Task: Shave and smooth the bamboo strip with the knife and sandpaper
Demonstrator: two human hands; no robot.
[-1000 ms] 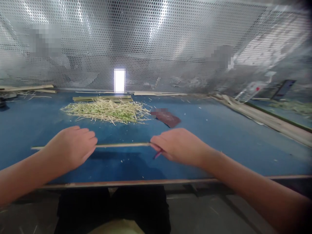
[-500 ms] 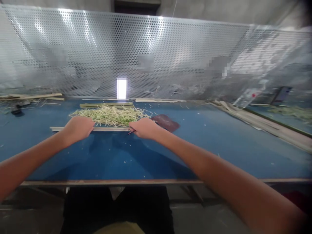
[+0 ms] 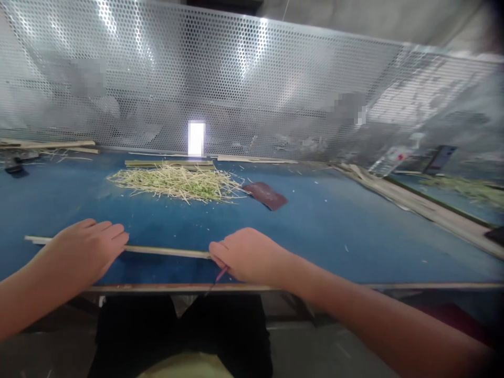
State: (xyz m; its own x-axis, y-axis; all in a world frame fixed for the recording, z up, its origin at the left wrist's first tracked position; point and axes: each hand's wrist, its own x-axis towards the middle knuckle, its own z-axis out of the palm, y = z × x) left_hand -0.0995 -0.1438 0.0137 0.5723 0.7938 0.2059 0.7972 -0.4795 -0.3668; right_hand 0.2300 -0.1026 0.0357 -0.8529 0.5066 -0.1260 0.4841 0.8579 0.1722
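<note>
A long, thin pale strip (image 3: 167, 252), like split bamboo, lies sideways near the front edge of the blue table. My left hand (image 3: 88, 249) is closed over its left part, and the pale end pokes out past the wrist. My right hand (image 3: 250, 254) has its fingers closed at the strip's right end. From under those fingers sticks a thin, dark reddish piece, too small to identify. Beyond both hands is a pile of pale, greenish shavings (image 3: 177, 184). A brown, sandpaper-like sheet (image 3: 268, 195) lies at the pile's right.
A perforated metal screen (image 3: 220, 84) stands along the back. Greenish strips (image 3: 169, 164) lie behind the pile. Long pale strips (image 3: 417, 205) run down the right side, near a plastic bottle (image 3: 389, 160). At far left are more strips (image 3: 51, 146) and a dark object (image 3: 14, 167).
Both hands have come back toward the table's front edge with the strip, away from the shavings. My left hand has also shifted left. The pile and the brown sheet stay in place.
</note>
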